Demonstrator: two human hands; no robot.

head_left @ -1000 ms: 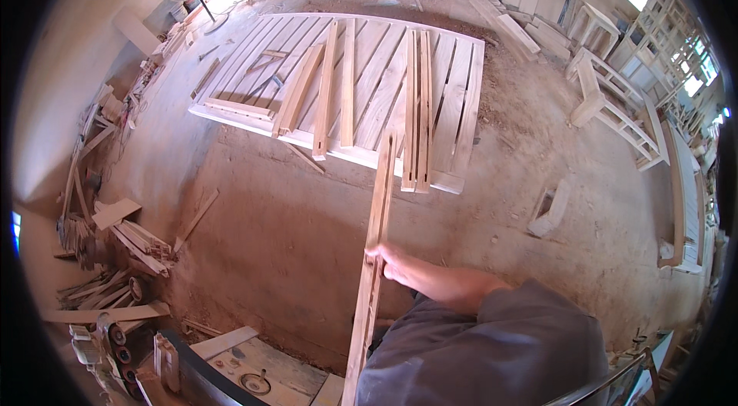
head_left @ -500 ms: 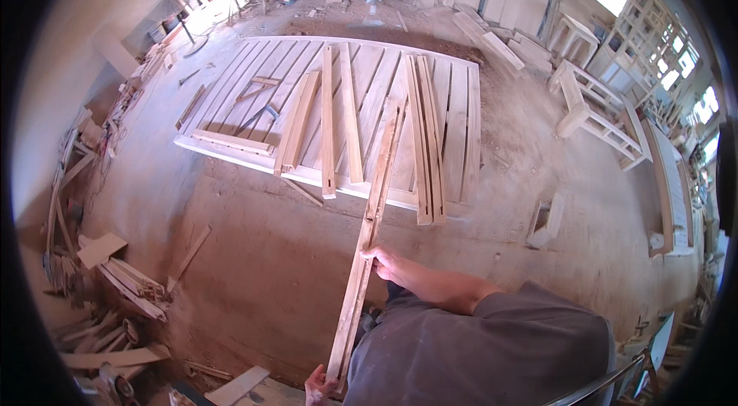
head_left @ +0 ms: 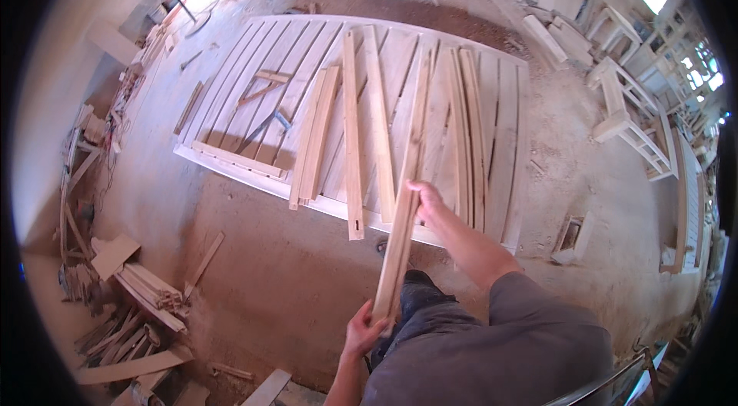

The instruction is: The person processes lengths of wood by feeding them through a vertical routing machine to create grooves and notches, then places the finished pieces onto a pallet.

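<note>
I hold a long pale wooden rail (head_left: pixel 403 233) in both hands, slanting away from me over a slatted wooden panel (head_left: pixel 219 83). My left hand (head_left: pixel 361 331) closes around its near end. My right hand (head_left: pixel 425 200) grips it partway along from the right side. The rail's far part overlaps the panel; I cannot tell whether it touches. Several loose rails lie on the panel: a pair (head_left: pixel 315 137) at the left, one with a slot (head_left: pixel 354 144) near its end, another (head_left: pixel 379 129) beside it, and a group (head_left: pixel 467 141) right of my rail.
A try square (head_left: pixel 277 121) and thin offcuts (head_left: pixel 261 89) lie on the panel's left part. Scrap wood (head_left: pixel 138 283) is heaped at the lower left. At the right stand a wooden frame (head_left: pixel 630 118) and a small open block (head_left: pixel 570 239) on the dusty floor.
The rail has moved forward and right with both hands, and its slotted face no longer shows. The view has shifted, and my legs now show below.
</note>
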